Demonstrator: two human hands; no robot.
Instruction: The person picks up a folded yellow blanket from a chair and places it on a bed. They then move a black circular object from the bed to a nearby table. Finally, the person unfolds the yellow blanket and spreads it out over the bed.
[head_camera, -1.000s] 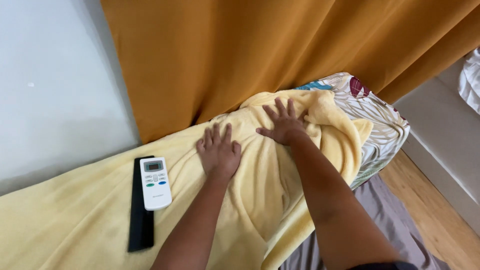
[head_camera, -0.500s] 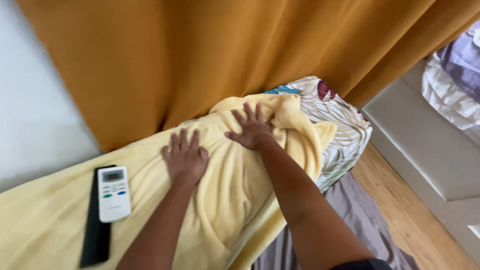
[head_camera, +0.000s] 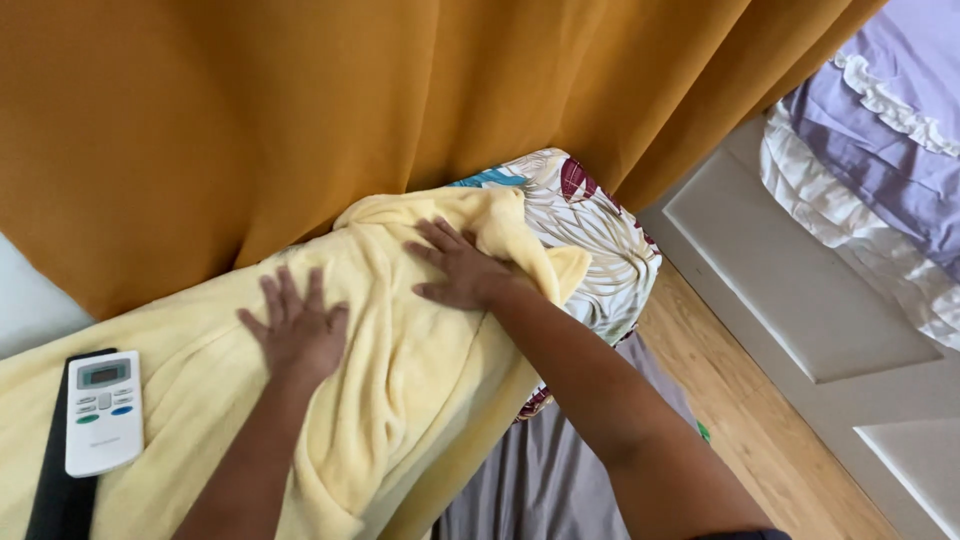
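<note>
Head view: both hands, left hand (head_camera: 297, 330) and right hand (head_camera: 462, 268), lie flat with fingers spread on the yellow blanket (head_camera: 400, 370); a white remote (head_camera: 102, 410) sits left of the left fingers.

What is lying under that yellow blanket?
Under the yellow blanket, a leaf-patterned pillow sticks out at the far end, with grey sheet below. Whatever lies beneath the rest is covered.

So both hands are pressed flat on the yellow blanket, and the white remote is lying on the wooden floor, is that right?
Not quite. Both the left hand and the right hand do lie flat on the yellow blanket, but the white remote lies on that blanket too, partly over a black remote, not on the wooden floor. The head view shows it.
</note>
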